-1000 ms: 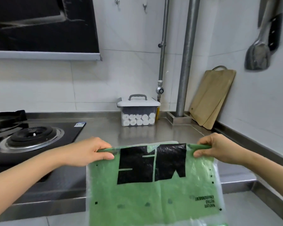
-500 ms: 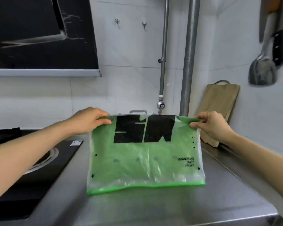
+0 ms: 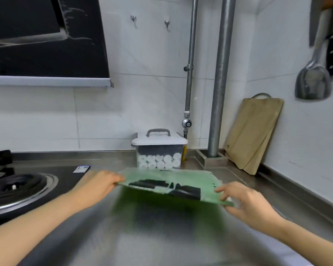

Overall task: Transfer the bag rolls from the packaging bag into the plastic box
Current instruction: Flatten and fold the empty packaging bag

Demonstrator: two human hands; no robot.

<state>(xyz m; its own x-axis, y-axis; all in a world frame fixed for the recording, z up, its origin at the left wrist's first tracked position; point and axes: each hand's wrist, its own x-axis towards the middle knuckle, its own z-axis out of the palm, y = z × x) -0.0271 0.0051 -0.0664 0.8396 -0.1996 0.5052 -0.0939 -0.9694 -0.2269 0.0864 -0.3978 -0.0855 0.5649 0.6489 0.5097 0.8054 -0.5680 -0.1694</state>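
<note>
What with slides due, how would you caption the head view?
Left hand and right hand hold a green packaging bag over the steel counter, before a lidded plastic box of bag rolls.

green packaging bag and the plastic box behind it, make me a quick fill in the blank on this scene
The left hand and right hand hold the ____ packaging bag over the counter.
The plastic box has a white lid with a ____ handle.
The cutting board leans against the ____.
The gas burner lies on the person's ____ side.
Missing words: green; grey; wall; left.
</note>
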